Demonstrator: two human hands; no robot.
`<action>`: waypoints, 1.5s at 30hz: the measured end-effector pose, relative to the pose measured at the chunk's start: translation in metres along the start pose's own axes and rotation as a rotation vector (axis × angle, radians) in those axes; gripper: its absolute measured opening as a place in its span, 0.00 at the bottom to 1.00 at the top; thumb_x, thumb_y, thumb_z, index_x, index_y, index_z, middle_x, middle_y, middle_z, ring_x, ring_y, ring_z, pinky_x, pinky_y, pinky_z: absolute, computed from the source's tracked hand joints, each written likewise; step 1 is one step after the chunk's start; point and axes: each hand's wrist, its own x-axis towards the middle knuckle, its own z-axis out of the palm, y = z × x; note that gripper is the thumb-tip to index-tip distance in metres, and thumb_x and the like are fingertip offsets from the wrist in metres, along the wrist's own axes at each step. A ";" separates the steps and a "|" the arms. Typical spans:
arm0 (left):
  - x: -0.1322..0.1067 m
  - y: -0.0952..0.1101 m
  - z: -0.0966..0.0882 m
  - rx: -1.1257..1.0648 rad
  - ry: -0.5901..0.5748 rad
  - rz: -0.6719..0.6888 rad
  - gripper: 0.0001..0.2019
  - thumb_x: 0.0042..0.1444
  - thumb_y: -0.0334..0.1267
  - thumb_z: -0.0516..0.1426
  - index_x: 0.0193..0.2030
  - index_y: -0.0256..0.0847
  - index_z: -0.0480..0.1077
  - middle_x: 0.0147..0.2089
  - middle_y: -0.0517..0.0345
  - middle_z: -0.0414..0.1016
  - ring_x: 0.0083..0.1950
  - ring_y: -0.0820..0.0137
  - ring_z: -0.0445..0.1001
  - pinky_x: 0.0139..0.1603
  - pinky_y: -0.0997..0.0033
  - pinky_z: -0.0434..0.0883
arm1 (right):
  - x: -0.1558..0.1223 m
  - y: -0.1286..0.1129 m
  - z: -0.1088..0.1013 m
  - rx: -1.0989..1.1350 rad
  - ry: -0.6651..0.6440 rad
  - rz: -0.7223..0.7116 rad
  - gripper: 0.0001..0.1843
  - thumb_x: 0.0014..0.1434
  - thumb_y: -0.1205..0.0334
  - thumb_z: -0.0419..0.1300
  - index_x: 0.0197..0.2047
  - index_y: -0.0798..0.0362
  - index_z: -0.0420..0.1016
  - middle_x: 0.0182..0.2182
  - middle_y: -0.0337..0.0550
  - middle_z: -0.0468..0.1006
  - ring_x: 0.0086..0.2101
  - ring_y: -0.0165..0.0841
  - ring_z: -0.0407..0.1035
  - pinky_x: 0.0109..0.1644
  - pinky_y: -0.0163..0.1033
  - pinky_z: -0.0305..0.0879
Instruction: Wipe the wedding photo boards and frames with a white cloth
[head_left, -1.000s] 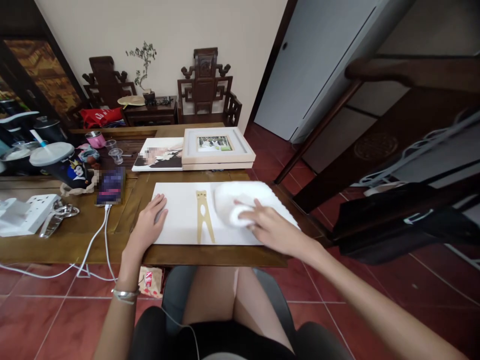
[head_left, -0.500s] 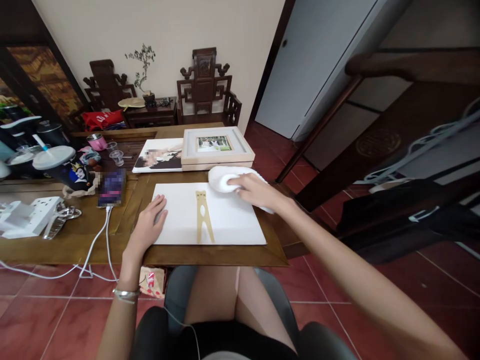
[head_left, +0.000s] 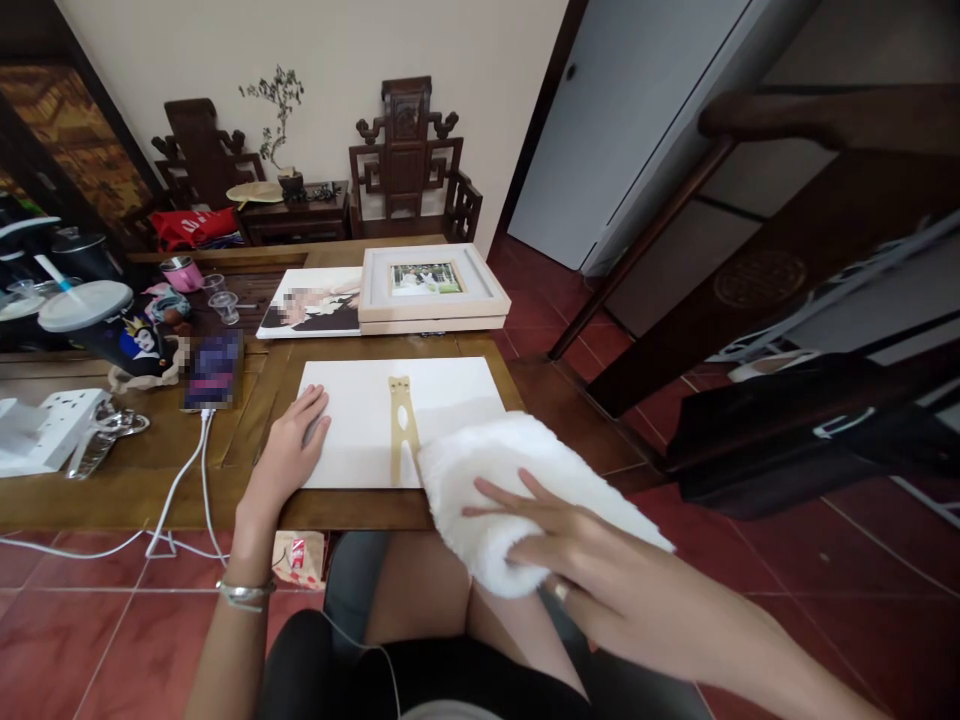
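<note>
A white rectangular panel (head_left: 351, 420) lies flat near the table's front edge. Down its middle runs a tan, two-legged piece (head_left: 397, 412) that looks like a frame's back stand. My left hand (head_left: 294, 440) rests on the panel's left edge, fingers stretched out and fairly flat. In my right hand (head_left: 551, 530) is a white fluffy cloth (head_left: 495, 455), bunched into a fold between thumb and fingers. The cloth covers the panel's lower right corner and hangs past the table's front edge, over my lap.
Behind the panel, a light wood picture frame (head_left: 435, 318) stands beside a photo print (head_left: 315, 310). To the left are a phone (head_left: 213, 372) on a white cable, a power strip (head_left: 64, 425), a clear claw clip (head_left: 105, 432) and a lidded cup (head_left: 97, 315). A wooden chair (head_left: 630, 290) stands right.
My right hand has drawn the fluffy cloth from the panel's far right part toward me, over the near right corner. My left hand stays on the panel. The view has shifted slightly.
</note>
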 end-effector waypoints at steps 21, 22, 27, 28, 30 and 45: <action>0.000 -0.001 -0.002 0.015 -0.017 0.008 0.23 0.64 0.42 0.48 0.59 0.29 0.69 0.65 0.40 0.66 0.68 0.60 0.62 0.69 0.55 0.59 | 0.115 0.095 -0.023 -0.188 0.237 -0.008 0.20 0.49 0.77 0.46 0.38 0.56 0.75 0.40 0.53 0.80 0.52 0.46 0.70 0.62 0.54 0.55; 0.000 -0.001 -0.001 0.017 -0.016 0.008 0.23 0.64 0.42 0.48 0.59 0.30 0.69 0.65 0.41 0.66 0.68 0.60 0.62 0.69 0.54 0.60 | 0.102 0.086 -0.017 -0.179 0.217 -0.025 0.21 0.48 0.78 0.46 0.39 0.56 0.75 0.43 0.53 0.80 0.57 0.45 0.66 0.65 0.57 0.51; 0.000 0.000 0.000 0.023 -0.011 0.010 0.22 0.65 0.42 0.48 0.59 0.32 0.70 0.65 0.42 0.66 0.68 0.59 0.62 0.68 0.52 0.60 | 0.029 0.024 0.002 -0.100 0.090 -0.023 0.23 0.45 0.79 0.47 0.38 0.54 0.76 0.58 0.54 0.72 0.65 0.41 0.53 0.69 0.59 0.44; 0.000 0.000 0.000 0.023 -0.012 0.010 0.22 0.65 0.42 0.48 0.59 0.32 0.70 0.65 0.42 0.66 0.68 0.59 0.62 0.68 0.51 0.60 | 0.017 0.013 0.003 -0.081 0.062 -0.026 0.24 0.44 0.79 0.47 0.38 0.53 0.76 0.59 0.53 0.71 0.65 0.41 0.53 0.70 0.58 0.44; 0.000 0.000 -0.001 0.024 -0.014 0.010 0.22 0.65 0.42 0.48 0.59 0.33 0.70 0.65 0.42 0.67 0.68 0.58 0.62 0.68 0.50 0.61 | 0.001 -0.002 0.005 -0.044 0.020 -0.044 0.26 0.41 0.80 0.47 0.39 0.52 0.77 0.60 0.49 0.70 0.65 0.40 0.52 0.70 0.55 0.45; 0.000 -0.002 -0.002 0.000 -0.024 0.003 0.23 0.64 0.43 0.48 0.59 0.31 0.69 0.65 0.40 0.66 0.68 0.57 0.61 0.69 0.52 0.59 | 0.151 0.068 -0.014 -0.098 0.281 0.152 0.23 0.57 0.76 0.46 0.52 0.61 0.72 0.45 0.58 0.78 0.57 0.50 0.65 0.60 0.62 0.54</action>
